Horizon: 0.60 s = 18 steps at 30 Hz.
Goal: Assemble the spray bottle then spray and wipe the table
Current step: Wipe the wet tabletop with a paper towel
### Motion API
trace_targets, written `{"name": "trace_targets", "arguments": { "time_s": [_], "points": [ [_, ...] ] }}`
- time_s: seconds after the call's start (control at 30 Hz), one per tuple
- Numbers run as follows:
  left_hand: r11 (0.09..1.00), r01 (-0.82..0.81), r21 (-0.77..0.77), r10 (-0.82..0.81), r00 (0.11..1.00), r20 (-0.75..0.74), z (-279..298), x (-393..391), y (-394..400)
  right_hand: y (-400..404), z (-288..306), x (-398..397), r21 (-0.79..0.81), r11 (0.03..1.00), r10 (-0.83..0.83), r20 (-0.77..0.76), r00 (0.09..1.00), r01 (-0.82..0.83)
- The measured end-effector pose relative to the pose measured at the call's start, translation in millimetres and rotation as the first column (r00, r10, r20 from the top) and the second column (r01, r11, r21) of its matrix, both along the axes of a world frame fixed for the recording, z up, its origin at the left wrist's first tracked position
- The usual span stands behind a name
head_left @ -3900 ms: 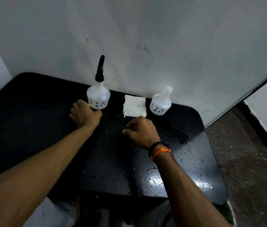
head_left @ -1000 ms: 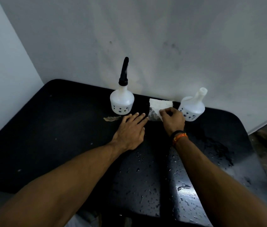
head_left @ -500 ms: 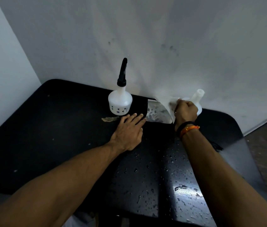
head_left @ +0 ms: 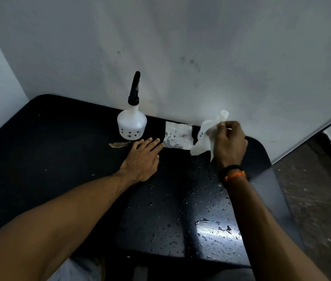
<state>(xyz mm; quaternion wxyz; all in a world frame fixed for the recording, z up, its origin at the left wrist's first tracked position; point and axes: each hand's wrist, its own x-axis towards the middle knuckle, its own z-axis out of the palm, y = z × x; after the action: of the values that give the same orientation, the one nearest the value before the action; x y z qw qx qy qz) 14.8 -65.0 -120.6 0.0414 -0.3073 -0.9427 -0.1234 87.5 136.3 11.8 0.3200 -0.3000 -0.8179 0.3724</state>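
Wet black table point(head_left: 59, 159): left hand point(head_left: 142, 159) flat, right hand point(head_left: 228, 145) pinching white tissue point(head_left: 204, 142).

Table point(head_left: 39, 159): black, wet with droplets toward the right front.
On it: spray bottle point(head_left: 131, 126) upright; white wet patch point(head_left: 177, 135); brown scrap point(head_left: 118, 144); left hand point(head_left: 142, 159) flat.

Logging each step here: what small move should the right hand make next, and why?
Probably bring the white paper tissue pinched in the right hand down onto the black table: droplets cover its near right side, and the left hand rests flat.
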Motion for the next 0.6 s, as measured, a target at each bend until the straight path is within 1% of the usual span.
{"name": "trace_targets", "arguments": {
  "time_s": [0.03,0.07,0.1,0.13,0.17,0.2,0.23,0.27,0.3,0.33,0.37,0.43,0.5,0.53,0.6],
  "points": [
    [1.000,-0.002,-0.002,0.002,1.000,0.003,0.2,0.5,0.6,-4.3,1.8,11.9,0.090,0.988,0.125,0.028,0.992,-0.127],
    [1.000,-0.003,-0.008,0.003,1.000,0.003,-0.2,0.4,0.4,-9.2,2.6,23.0,0.151,0.942,0.290,0.091,0.953,-0.301],
    [1.000,-0.004,-0.015,0.004,1.000,-0.002,-0.6,0.6,0.9,-14.1,2.9,34.3,0.158,0.856,0.460,0.199,0.865,-0.492],
    [1.000,-0.004,-0.019,0.004,1.000,-0.005,-1.2,0.5,0.7,-18.8,1.4,43.7,0.101,0.740,0.604,0.335,0.723,-0.665],
    [1.000,-0.003,-0.017,0.003,1.000,-0.003,-1.2,0.1,0.4,-23.5,-1.3,52.2,0.012,0.619,0.687,0.476,0.549,-0.785],
    [1.000,-0.002,-0.010,0.002,1.000,0.004,-0.8,0.1,0.4,-27.8,-5.1,59.6,-0.076,0.516,0.704,0.604,0.372,-0.853],
    [1.000,-0.001,-0.002,0.001,1.000,0.011,-0.5,-0.3,0.2,-31.2,-9.7,65.2,-0.149,0.456,0.669,0.707,0.228,-0.877],
    [1.000,0.000,0.008,0.000,1.000,0.019,-0.2,-0.3,0.0,-33.0,-14.8,70.0,-0.199,0.443,0.619,0.774,0.137,-0.874],
    [1.000,0.001,0.018,-0.002,1.000,0.029,0.2,-0.2,-0.4,-33.3,-18.7,73.0,-0.219,0.465,0.577,0.810,0.106,-0.858],
    [1.000,0.001,0.028,-0.002,0.999,0.039,0.4,0.4,-0.6,-32.7,-21.0,75.2,-0.211,0.498,0.553,0.825,0.120,-0.841],
    [0.999,0.000,0.035,-0.002,0.999,0.048,0.6,1.1,-1.2,-32.4,-22.0,76.4,-0.182,0.537,0.531,0.831,0.162,-0.824],
    [0.999,0.006,0.045,-0.008,0.998,0.062,0.0,1.8,-3.4,-31.5,-24.8,77.8,-0.084,0.615,0.492,0.818,0.298,-0.784],
    [0.998,0.017,0.059,-0.022,0.997,0.080,0.9,1.6,-5.0,-31.2,-28.7,77.4,0.025,0.700,0.447,0.764,0.465,-0.714],
    [0.997,0.018,0.070,-0.024,0.996,0.090,1.7,2.5,-6.2,-31.6,-31.5,77.4,0.073,0.735,0.410,0.744,0.527,-0.674],
    [0.996,0.016,0.088,-0.024,0.995,0.097,3.8,6.0,-8.7,-32.3,-39.9,75.9,0.135,0.778,0.335,0.738,0.586,-0.614]
  ]
}}
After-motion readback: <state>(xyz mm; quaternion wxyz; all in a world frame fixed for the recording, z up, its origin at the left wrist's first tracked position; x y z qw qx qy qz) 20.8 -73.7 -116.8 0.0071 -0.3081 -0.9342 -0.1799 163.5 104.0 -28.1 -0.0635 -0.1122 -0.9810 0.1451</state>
